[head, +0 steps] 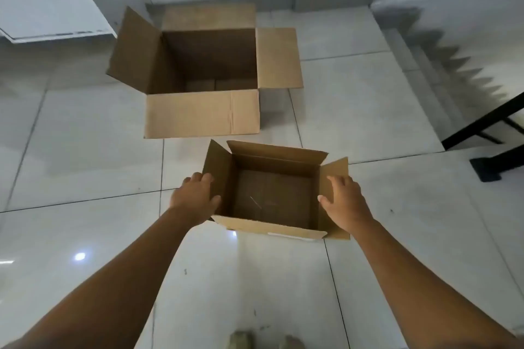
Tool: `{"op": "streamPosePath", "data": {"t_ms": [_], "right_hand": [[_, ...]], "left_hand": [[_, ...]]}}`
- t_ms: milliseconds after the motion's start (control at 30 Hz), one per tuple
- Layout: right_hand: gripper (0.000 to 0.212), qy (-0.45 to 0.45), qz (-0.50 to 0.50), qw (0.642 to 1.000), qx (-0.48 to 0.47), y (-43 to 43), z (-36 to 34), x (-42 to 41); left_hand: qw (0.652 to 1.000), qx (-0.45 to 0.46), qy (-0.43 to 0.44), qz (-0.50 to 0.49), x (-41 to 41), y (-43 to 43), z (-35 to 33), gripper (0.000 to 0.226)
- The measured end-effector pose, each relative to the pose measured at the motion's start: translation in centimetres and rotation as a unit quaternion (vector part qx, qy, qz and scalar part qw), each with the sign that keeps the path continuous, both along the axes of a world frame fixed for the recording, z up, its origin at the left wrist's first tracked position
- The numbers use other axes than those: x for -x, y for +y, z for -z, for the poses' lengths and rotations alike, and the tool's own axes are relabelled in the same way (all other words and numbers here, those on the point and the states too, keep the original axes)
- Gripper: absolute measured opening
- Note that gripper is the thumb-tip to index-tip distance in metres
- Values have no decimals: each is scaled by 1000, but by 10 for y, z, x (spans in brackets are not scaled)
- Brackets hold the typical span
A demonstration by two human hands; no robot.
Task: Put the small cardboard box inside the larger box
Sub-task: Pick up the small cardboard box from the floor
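evidently the grasping step is in hand: the small box (272,195), open-topped with its flaps raised, is flanked by both hands and seems not yet to have been carried anywhere. it sits on the tiled floor (368,99) just on the near side of the big box (209,65), a little to its right, the two close but apart. whether it rests on the floor or is already slightly raised cannot be told. the left hand (192,198) is laid against the small box's left flap and wall, fingers (202,178) loosely spread and curled over the flap's outer face, thumb at the near rim. the right hand (347,204) is set likewise on the right flap, fingers half open and pressed flat to the card, thumb toward the inside. neither hand is clenched; the box is cradled between the palms rather than pinched. next, it is judged, an even squeeze from both sides will be called for, then a lift clear of the big box's near flap, which lies folded outward toward the small box, and a lowering into the empty cavity beyond it.
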State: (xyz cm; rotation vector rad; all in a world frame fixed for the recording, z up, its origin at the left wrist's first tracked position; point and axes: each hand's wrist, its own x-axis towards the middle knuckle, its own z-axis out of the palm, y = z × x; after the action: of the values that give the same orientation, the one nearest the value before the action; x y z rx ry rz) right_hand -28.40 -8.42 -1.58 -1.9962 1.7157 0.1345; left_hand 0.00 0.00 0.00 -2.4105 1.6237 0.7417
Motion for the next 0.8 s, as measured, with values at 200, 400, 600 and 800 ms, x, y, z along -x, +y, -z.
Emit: {"op": "streamPosePath", "data": {"t_ms": [200, 400, 600, 800], "right_hand": [[65, 16, 101, 994, 39, -17, 73, 19], [77, -50, 173, 983, 39, -21, 117, 26], [61, -93, 283, 952, 66, -20, 132, 19], [37, -58, 262, 960, 79, -21, 153, 22]], "left_hand": [[998, 17, -30, -49, -4, -22, 73, 60], [990, 42, 11, -135, -10, -39, 115, 77], [968, 103, 86, -214, -11, -45, 128, 64], [973, 135, 51, -178, -9, -38, 145, 36]]}}
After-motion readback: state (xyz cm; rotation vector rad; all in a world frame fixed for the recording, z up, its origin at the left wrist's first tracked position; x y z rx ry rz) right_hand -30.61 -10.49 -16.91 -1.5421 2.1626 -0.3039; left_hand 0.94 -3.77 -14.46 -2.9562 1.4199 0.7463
